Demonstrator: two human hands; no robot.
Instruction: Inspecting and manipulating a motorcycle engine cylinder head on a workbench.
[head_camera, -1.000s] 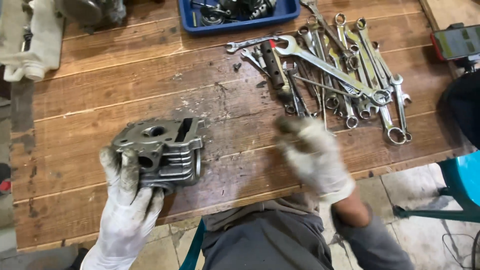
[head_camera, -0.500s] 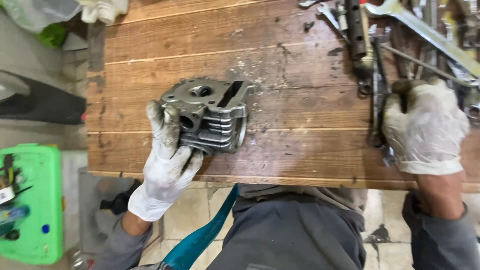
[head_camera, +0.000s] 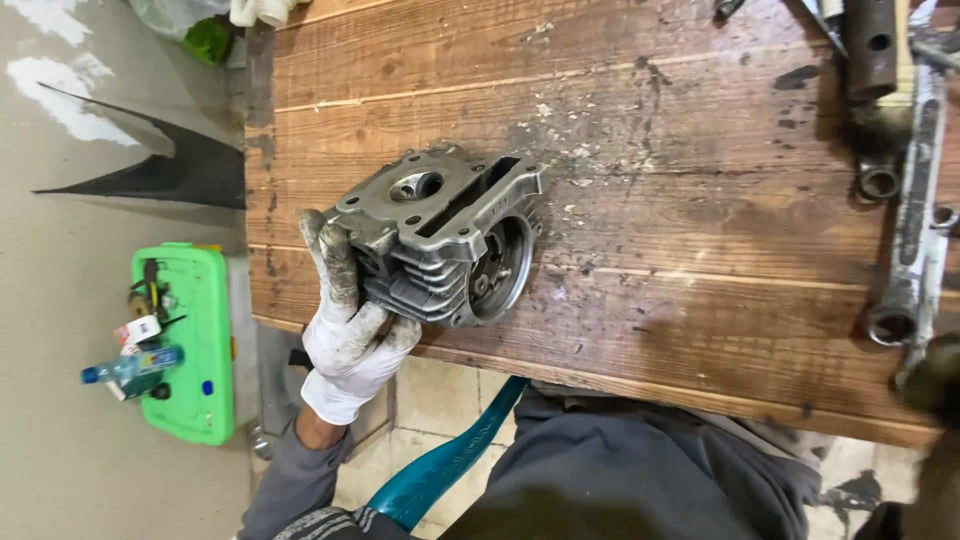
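A grey cast-metal engine cylinder head (head_camera: 440, 235) with cooling fins lies on the worn wooden table (head_camera: 650, 130) near its front left corner. My left hand (head_camera: 350, 330), in a dirty white glove, grips its left side, thumb up along the casting. A dark blurred shape at the right edge (head_camera: 935, 378) looks like the fingertips of my right hand, touching the end of a ring spanner (head_camera: 915, 230). I cannot make out whether it holds anything.
More spanners and a dark metal tube (head_camera: 870, 50) lie at the table's top right. On the floor to the left is a green tray (head_camera: 185, 340) with a small bottle (head_camera: 130, 365) and odds and ends. A teal curved bar (head_camera: 450, 460) sits below the table edge by my lap.
The view has swung left and closer to the cylinder head. My left hand keeps its grip on it. My right hand has slipped almost out of view at the right edge.
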